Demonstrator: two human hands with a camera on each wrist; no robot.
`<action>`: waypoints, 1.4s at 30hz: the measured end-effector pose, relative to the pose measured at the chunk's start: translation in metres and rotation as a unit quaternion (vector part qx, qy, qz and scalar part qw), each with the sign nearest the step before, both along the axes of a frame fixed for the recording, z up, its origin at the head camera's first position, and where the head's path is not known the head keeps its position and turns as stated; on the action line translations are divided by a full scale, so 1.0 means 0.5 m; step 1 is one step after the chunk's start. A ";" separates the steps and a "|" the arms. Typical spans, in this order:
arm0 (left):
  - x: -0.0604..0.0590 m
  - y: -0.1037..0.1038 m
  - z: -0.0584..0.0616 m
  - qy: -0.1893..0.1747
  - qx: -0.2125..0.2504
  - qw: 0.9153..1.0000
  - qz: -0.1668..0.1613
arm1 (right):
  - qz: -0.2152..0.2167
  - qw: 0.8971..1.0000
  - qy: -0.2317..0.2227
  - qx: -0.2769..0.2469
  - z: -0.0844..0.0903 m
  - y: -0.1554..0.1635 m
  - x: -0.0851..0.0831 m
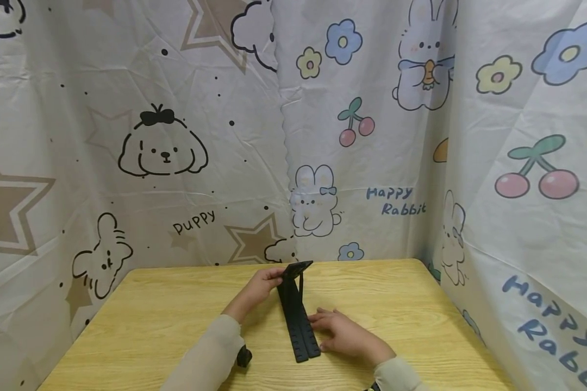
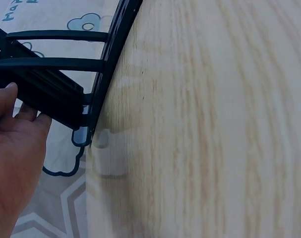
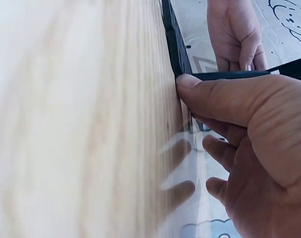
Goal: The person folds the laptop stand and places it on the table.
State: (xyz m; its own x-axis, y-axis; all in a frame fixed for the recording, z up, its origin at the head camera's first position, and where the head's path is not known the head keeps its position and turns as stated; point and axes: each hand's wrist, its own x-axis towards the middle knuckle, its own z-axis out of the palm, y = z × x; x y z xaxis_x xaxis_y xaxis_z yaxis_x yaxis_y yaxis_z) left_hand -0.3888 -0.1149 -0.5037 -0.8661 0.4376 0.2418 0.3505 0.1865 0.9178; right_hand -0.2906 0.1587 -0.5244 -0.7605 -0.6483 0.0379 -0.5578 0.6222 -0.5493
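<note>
A black folding stand [image 1: 295, 326] lies with its long notched base on the table, its short upper plate [image 1: 297, 269] raised on thin struts [image 2: 56, 63] at the far end. My left hand [image 1: 260, 288] pinches the left edge of that plate; in the left wrist view the thumb and fingertips [image 2: 10, 89] are on its edge. Beside the base on the right is my right hand [image 1: 344, 334], palm down, fingertips right at the base's edge. The right wrist view shows its thumb [image 3: 214, 94] overlapping the stand and the other fingers loosely spread.
The stand rests on a wood-grain table [image 1: 176, 309]. Printed curtains [image 1: 200, 136] with cartoon puppies, rabbits and cherries hang behind the table and along its sides. A small black piece [image 1: 244, 357] shows at my left sleeve.
</note>
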 end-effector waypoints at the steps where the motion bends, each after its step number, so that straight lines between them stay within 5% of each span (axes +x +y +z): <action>1: -0.007 -0.002 -0.007 -0.001 0.001 1.000 0.001 | -0.001 1.000 0.003 0.001 -0.001 -0.003 0.001; 10: -0.017 -0.015 -0.016 -0.047 0.028 0.999 -0.004 | -0.025 0.999 0.031 0.025 0.002 -0.034 0.023; 28: -0.023 -0.022 -0.026 -0.072 0.047 0.996 0.000 | -0.073 0.993 0.069 0.055 0.013 -0.098 0.053; 36: -0.011 -0.020 -0.023 -0.068 0.047 0.996 0.018 | -0.096 0.993 0.045 0.047 0.021 -0.114 0.060; 42: -0.002 -0.019 -0.026 -0.053 0.025 0.997 0.047 | -0.104 0.994 -0.024 0.019 0.026 -0.106 0.054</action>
State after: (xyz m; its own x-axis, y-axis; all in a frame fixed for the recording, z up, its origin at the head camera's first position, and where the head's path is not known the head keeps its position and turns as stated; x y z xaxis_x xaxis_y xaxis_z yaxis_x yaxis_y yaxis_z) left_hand -0.3898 -0.1241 -0.5165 -0.9248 0.3427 0.1655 0.2337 0.1679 0.9577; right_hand -0.2635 0.1058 -0.5112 -0.8789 -0.4764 -0.0225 -0.3882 0.7420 -0.5466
